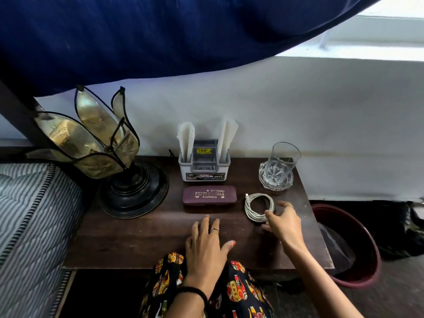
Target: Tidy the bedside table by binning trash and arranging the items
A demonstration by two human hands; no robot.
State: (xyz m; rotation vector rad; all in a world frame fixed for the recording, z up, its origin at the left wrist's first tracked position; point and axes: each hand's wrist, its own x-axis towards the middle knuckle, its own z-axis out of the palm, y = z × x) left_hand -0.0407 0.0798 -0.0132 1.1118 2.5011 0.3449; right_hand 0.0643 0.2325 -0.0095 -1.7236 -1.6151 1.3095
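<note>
Dark wood makes up the bedside table (142, 239), which stands against a pale wall under a hanging blue cloth (160, 35). The left hand (206, 246) lies flat on the table near its front edge, fingers straight and spread, holding nothing; a ring sits on one finger and a black band circles the wrist. Straight beyond its fingertips lies a maroon glasses case (209, 195), and beyond that a small grey holder (205, 165) with white paper napkins standing in its two side slots. Far to the left of this hand stands a lamp (98, 152) with a petal-shaped shade on a round black base, and a striped mattress (29, 216) lies past it.

The right hand (283, 222) is at the coiled white cable (259, 206), which lies flat on the table just to the left of the palm. Its fingers are loosely curved over the near side of the coil, touching it; whether they actually grip it I cannot tell. Beyond this hand, near the back right corner, a clear glass (283, 160) stands on a glass coaster (265, 182). To the right of the hand and below table level sits a dark red bin (367, 269) on the floor.
</note>
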